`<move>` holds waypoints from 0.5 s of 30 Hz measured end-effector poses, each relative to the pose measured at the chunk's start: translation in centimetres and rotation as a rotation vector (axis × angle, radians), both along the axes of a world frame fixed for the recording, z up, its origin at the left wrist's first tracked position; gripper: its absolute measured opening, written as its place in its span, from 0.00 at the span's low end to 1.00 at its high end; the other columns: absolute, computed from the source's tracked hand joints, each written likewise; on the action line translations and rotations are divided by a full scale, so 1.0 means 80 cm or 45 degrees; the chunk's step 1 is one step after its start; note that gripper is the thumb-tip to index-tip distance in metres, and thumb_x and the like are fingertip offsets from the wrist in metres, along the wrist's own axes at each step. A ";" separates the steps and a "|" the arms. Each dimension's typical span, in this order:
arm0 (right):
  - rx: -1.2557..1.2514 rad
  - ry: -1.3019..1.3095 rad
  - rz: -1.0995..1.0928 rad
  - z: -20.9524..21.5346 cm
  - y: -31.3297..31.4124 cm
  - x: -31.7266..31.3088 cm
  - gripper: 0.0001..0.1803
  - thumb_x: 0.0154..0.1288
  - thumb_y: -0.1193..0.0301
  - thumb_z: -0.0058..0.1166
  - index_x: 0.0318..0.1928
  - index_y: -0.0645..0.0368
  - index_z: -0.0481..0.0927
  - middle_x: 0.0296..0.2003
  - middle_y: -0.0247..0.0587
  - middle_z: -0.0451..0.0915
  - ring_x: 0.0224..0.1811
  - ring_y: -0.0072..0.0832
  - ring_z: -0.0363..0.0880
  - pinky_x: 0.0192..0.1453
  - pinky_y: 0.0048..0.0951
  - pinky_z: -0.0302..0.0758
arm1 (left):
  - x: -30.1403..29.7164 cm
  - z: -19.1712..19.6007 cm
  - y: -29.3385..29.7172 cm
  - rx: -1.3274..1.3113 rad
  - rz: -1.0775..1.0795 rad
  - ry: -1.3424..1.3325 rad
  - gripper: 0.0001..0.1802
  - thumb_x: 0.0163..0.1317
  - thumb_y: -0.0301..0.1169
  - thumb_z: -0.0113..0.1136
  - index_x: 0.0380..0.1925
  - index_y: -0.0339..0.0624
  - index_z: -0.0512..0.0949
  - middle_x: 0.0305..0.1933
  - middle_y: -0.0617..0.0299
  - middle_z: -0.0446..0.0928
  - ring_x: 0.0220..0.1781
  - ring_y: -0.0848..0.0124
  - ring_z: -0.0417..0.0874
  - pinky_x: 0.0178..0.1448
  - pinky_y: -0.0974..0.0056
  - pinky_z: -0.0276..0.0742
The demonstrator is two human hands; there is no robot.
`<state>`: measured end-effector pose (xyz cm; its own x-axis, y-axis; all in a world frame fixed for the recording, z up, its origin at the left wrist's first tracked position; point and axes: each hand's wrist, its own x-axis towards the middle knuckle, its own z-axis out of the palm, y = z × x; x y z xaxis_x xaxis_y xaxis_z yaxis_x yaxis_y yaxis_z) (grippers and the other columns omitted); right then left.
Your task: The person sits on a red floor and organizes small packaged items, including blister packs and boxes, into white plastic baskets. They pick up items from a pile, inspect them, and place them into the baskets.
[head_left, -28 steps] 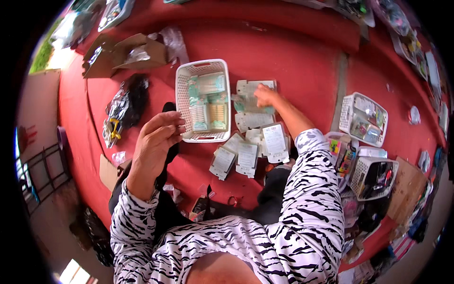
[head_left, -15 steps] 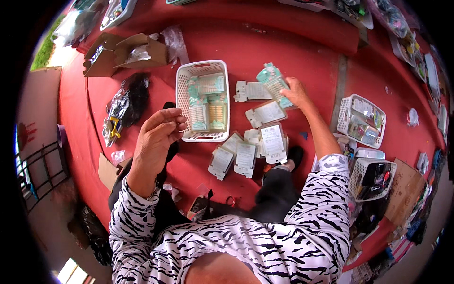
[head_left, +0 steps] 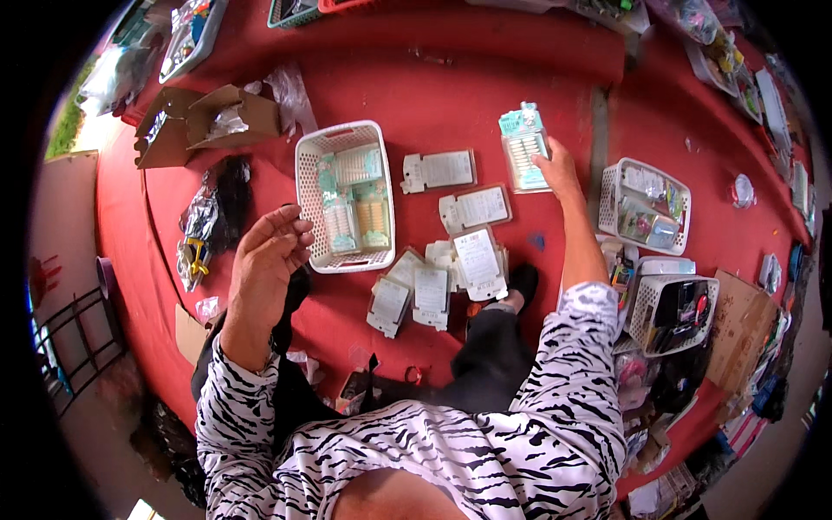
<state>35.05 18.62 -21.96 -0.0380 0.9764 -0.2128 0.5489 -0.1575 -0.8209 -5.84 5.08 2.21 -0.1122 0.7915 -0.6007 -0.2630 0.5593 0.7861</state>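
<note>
Since 1/2 sec ago, the clear plastic pack w/ teal header & pale stick rows (head_left: 523,147) is sitting farther R of the basket & straighter; L hand (head_left: 267,260) is staying abt put.

R hand (head_left: 562,172) is gripping that pack's R edge, thumb & fingers clamped on it; can't tell if it's resting on the red cloth (head_left: 485,78). Its header is showing print, too small to read. L hand's fingers are hanging half-curled, tips slightly apart, at the L side of the white perforated plastic basket (head_left: 308,186); can't tell if touching. Just R of those fingertips, teal-and-clear packs (head_left: 357,165) are lying inside, incl. one w/ tan rows.

L of R fingers, two grey-white label-up packs (head_left: 477,208) are lying near each other, white labels carrying fine dark lines, illegible here. Closer to the body than R fingers, a cluster of similar packs (head_left: 478,263) is overlapping, labels up, same tiny print. R of R fingers, a white lattice basket (head_left: 609,208) is holding mixed pkgs.
</note>
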 end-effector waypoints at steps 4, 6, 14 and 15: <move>-0.322 1.419 0.083 0.096 -0.001 -0.081 0.17 0.54 0.79 0.53 0.46 0.61 0.72 0.40 0.35 0.78 0.40 0.24 0.76 0.48 0.27 0.73 | -0.007 -0.017 -0.015 0.064 0.102 -0.108 0.19 0.57 0.27 0.51 0.50 0.36 0.69 0.44 0.59 0.74 0.43 0.71 0.75 0.46 0.68 0.70; -0.376 1.510 0.168 0.128 -0.005 -0.129 0.17 0.54 0.79 0.53 0.47 0.61 0.72 0.41 0.36 0.77 0.40 0.24 0.76 0.49 0.27 0.72 | 0.007 -0.024 -0.012 0.067 0.054 -0.037 0.22 0.59 0.36 0.53 0.51 0.38 0.68 0.48 0.60 0.72 0.50 0.70 0.71 0.51 0.66 0.66; -0.527 1.382 0.447 0.222 -0.082 -0.308 0.16 0.57 0.79 0.50 0.48 0.59 0.71 0.40 0.35 0.77 0.41 0.25 0.75 0.49 0.27 0.72 | 0.026 -0.023 -0.005 0.245 0.064 -0.300 0.22 0.60 0.39 0.54 0.51 0.38 0.68 0.48 0.62 0.73 0.48 0.71 0.74 0.52 0.62 0.71; -0.598 1.405 0.430 0.228 -0.073 -0.317 0.16 0.57 0.79 0.49 0.48 0.60 0.71 0.40 0.35 0.77 0.43 0.25 0.75 0.50 0.27 0.71 | 0.020 -0.025 -0.005 0.300 0.163 -0.216 0.20 0.60 0.38 0.54 0.48 0.38 0.70 0.46 0.62 0.74 0.46 0.72 0.75 0.51 0.61 0.72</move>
